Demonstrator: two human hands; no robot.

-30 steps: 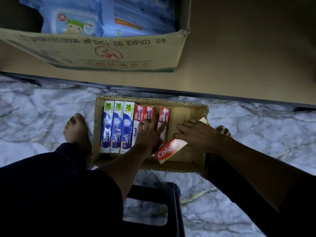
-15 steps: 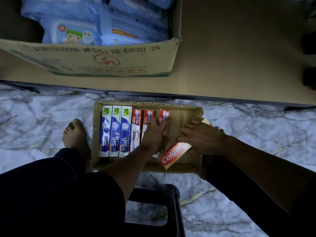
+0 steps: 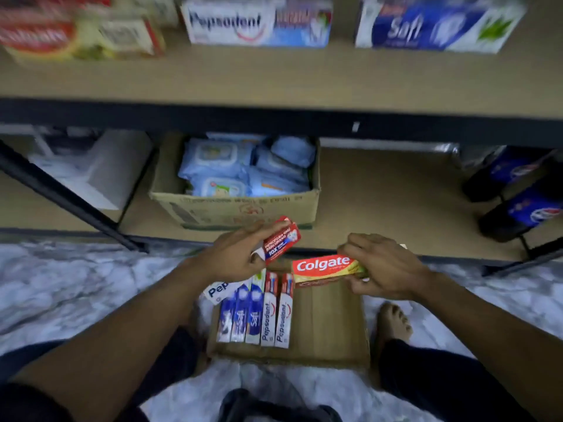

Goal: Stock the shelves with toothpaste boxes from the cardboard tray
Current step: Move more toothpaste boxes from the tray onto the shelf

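Far above the cardboard tray (image 3: 330, 324), the top-shelf boxes (image 3: 259, 22) smear, sliced by the upper edge; the red box (image 3: 45, 35) is unreadable. Just over the tray, the left hand (image 3: 234, 260) covers the middle of the Pepsodent box (image 3: 281, 241), and the right hand (image 3: 387, 266) hides one end of the Colgate box (image 3: 323, 266). Beyond the tray, print on the wipes carton (image 3: 234, 212) blurs out.

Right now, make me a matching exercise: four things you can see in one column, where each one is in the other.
1. Colgate box
2. red box
3. wipes
4. blue boxes

A. lying in the tray
B. held in the left hand
C. in the carton
D. held in the right hand

Pairs: 1-D, 2-B, 3-C, 4-A.
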